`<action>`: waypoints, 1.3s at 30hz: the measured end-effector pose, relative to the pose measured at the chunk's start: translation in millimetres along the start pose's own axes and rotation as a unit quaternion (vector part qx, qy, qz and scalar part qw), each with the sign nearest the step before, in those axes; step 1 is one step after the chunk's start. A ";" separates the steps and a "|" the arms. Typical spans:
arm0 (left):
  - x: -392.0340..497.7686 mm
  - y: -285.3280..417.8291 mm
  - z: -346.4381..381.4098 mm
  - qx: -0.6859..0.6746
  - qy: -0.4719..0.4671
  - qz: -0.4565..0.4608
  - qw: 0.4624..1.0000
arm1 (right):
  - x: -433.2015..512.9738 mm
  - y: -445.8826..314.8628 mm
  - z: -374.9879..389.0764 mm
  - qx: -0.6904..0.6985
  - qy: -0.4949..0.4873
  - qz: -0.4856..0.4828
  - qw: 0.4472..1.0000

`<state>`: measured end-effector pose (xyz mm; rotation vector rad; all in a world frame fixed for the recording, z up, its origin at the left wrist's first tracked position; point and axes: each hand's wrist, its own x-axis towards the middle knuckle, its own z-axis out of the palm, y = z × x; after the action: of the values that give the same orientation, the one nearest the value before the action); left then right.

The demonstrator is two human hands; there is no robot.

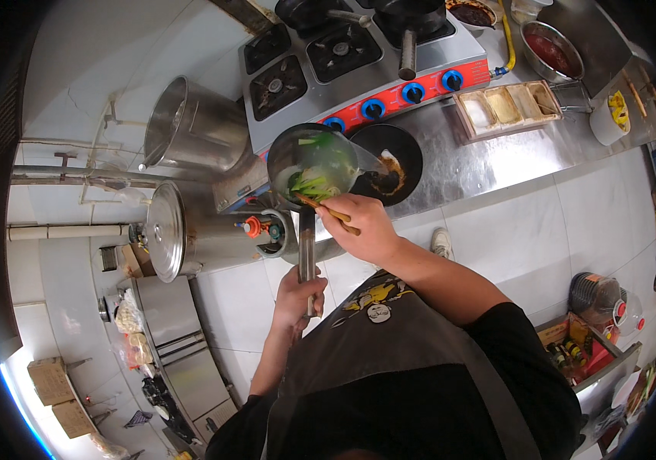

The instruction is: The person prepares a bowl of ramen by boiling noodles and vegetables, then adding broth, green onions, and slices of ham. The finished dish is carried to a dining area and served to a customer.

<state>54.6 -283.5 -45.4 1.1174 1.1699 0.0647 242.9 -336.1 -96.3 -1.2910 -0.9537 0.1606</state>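
My left hand (299,296) grips the metal handle (307,253) of a dark, deep pan (282,141). Green leafy vegetables (315,185) and cloudy liquid lie inside it. In my right hand (362,224) are wooden chopsticks (339,215), their tips at the greens by the near rim. The pan is tilted to the right, and a pale stream of liquid (369,164) runs from its rim. Below that stream, on the steel counter, a black bowl (411,178) holds dark sauce with white and brown seasoning. Steam partly blurs the pan's contents.
Behind the pan stands a gas stove (357,95) with blue-ringed knobs and dark pans. A seasoning box (460,132) sits on the counter (448,172) at right. Leftward are a tall steel pot (207,126), a lidded pot (167,230) and a gas cylinder (285,230) with a red regulator.
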 end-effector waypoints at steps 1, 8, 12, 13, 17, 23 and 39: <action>0.4 0.6 -0.2 -0.005 0.001 -0.001 1.000 | 0.3 0.3 0.0 0.004 -0.001 0.002 1.000; 3.5 -0.3 -1.2 -0.034 0.005 0.004 0.999 | 2.6 0.9 0.2 -0.010 0.000 0.006 1.000; 5.1 0.2 -2.0 -0.017 0.010 0.015 1.000 | 4.5 1.1 1.2 0.011 0.005 0.020 1.000; 5.2 0.2 -2.1 -0.015 0.011 0.020 1.000 | 4.8 1.1 1.5 0.022 0.008 0.024 0.999; 5.6 0.4 -2.6 -0.008 0.017 0.030 0.999 | 5.4 0.7 2.9 0.035 0.016 0.039 0.998; 7.1 -2.0 -4.5 0.012 0.024 0.033 0.999 | 5.4 1.0 4.4 0.057 0.032 0.060 0.996; 7.5 -4.7 -4.8 0.034 0.020 0.035 0.999 | 4.0 9.3 -0.6 0.098 0.053 0.131 0.985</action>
<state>52.1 -278.4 -53.8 1.2209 1.1755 0.1015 249.4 -331.2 -102.2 -1.2253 -0.6584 0.3771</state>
